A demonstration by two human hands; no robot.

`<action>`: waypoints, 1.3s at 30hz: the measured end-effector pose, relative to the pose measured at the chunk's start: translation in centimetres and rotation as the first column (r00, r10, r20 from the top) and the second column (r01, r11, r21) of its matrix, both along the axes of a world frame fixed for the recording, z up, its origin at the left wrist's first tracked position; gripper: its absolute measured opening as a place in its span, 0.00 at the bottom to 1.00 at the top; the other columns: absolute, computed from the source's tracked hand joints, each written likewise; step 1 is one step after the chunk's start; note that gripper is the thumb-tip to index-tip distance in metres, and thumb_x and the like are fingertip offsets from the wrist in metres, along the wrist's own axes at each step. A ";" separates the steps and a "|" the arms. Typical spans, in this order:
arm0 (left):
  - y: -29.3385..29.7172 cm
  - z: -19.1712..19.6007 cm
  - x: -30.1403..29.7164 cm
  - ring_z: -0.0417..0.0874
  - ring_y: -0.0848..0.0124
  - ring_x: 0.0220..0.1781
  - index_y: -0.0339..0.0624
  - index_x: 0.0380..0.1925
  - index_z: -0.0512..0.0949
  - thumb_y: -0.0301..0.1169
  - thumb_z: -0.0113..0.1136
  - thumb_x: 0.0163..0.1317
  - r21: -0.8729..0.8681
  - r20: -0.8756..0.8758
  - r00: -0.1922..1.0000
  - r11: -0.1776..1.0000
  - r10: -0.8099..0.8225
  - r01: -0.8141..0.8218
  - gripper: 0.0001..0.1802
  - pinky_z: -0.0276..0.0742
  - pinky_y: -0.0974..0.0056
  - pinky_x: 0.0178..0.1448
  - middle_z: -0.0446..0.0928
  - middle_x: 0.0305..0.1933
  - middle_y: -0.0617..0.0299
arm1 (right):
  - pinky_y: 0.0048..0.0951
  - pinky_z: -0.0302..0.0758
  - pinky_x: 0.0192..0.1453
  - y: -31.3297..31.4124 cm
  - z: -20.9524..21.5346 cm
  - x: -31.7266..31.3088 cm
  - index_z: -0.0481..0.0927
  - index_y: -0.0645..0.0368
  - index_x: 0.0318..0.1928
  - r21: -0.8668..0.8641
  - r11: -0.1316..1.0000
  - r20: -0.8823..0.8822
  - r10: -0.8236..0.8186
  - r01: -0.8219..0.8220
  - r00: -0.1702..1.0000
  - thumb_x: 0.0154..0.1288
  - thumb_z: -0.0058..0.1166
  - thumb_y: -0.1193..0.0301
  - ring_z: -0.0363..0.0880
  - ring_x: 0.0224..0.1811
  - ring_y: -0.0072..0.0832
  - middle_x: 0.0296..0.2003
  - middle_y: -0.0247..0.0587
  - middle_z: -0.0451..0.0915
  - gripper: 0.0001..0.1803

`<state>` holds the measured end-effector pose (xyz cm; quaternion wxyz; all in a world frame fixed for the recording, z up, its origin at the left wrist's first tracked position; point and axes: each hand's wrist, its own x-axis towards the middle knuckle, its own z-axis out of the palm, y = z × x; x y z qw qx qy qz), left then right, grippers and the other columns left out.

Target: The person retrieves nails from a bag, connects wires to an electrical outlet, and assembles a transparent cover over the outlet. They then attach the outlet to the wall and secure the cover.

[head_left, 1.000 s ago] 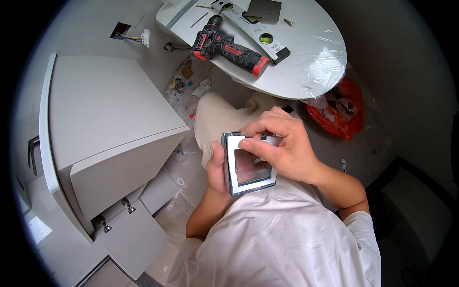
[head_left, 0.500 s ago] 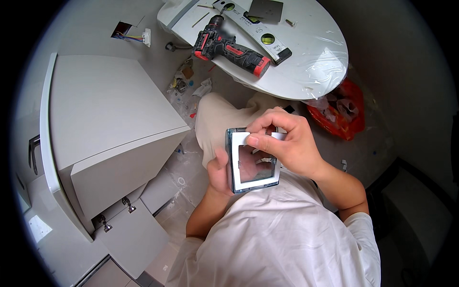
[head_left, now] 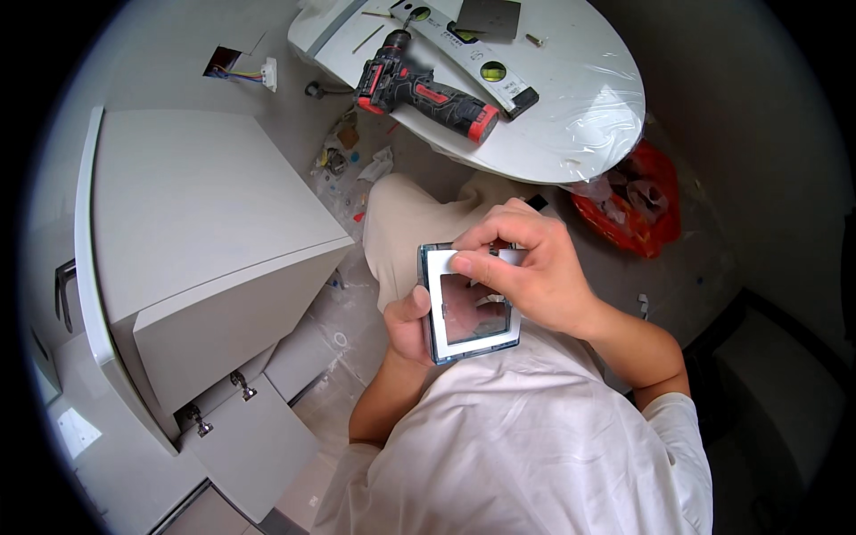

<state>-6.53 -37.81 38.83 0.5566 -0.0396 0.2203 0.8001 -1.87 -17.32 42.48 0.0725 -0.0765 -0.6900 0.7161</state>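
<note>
A clear, blue-tinted splash cover for a wall socket (head_left: 423, 267) is held upright in front of my shirt. Over its face lies a white square frame (head_left: 480, 346) with a see-through middle. My left hand (head_left: 407, 328) grips the cover from the left and behind; the thumb lies along the left edge, and fingers show through the window. With thumb and bent index finger, my right hand (head_left: 539, 267) pinches the top edge of the white frame. The right hand hides the cover's upper right corner.
A plastic-wrapped white toilet lid (head_left: 580, 116) ahead bears a cordless drill (head_left: 428, 94), a spirit level (head_left: 473, 58) and a dark square plate (head_left: 489, 18). To the left stands a grey cabinet (head_left: 205, 196). Wires and a white socket (head_left: 268, 75) hang from the wall; a red bag (head_left: 637, 209) lies right.
My left thumb has come down closer against the cover's left edge. My right hand keeps its pinch at the top, shifted slightly left. The view has moved a little.
</note>
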 end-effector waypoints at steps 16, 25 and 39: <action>-0.7 0.8 0.1 0.72 0.55 0.74 0.40 0.78 0.58 0.45 0.67 0.60 -0.068 0.008 0.999 0.997 0.034 -0.034 0.49 0.68 0.47 0.78 0.70 0.72 0.50 | 0.42 0.67 0.50 -0.4 1.0 0.4 0.88 0.53 0.40 0.642 0.703 -0.398 -0.036 0.306 0.917 0.58 0.71 0.67 0.77 0.40 0.34 0.38 0.30 0.83 0.10; 1.3 3.1 -0.5 0.63 0.44 0.81 0.45 0.84 0.50 0.49 0.67 0.64 0.086 -0.105 0.977 0.981 0.184 -0.176 0.54 0.66 0.42 0.80 0.57 0.83 0.40 | 0.33 0.79 0.52 1.1 0.0 2.3 0.76 0.63 0.65 0.043 0.993 0.024 -0.109 0.108 0.994 0.70 0.63 0.68 0.80 0.48 0.31 0.54 0.46 0.79 0.26; 1.5 2.2 1.1 0.60 0.48 0.84 0.36 0.81 0.52 0.43 0.69 0.58 -0.067 -0.350 0.815 0.855 0.462 -0.514 0.55 0.52 0.44 0.87 0.56 0.83 0.43 | 0.36 0.76 0.66 -2.1 -2.4 3.6 0.64 0.60 0.77 -0.395 0.916 0.117 0.122 -0.066 0.986 0.74 0.61 0.64 0.78 0.62 0.34 0.67 0.49 0.73 0.37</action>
